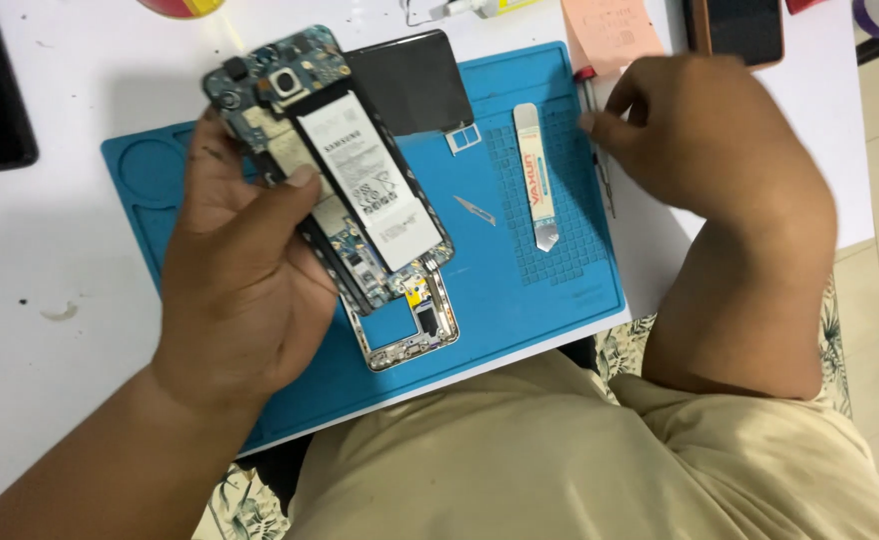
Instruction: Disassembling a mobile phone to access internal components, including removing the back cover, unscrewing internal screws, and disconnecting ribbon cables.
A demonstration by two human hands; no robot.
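Observation:
My left hand (pixel 245 265) grips an opened phone (pixel 335 165) with its back off, so the white battery and the circuit board show. It is held tilted above a blue work mat (pixel 520 290). A bare metal phone frame (pixel 410 330) lies on the mat under the phone's lower end. My right hand (pixel 705 135) reaches over the mat's right edge, and its fingertips touch a red-handled screwdriver (pixel 592 115) lying there. I cannot tell whether the fingers have closed on it.
On the mat lie a flat metal pry tool (pixel 537 180), a small blade (pixel 475 210), a SIM tray (pixel 464 138) and a black back panel (pixel 415 75). A pink paper (pixel 615 30) and a dark phone (pixel 745 30) lie on the white table beyond.

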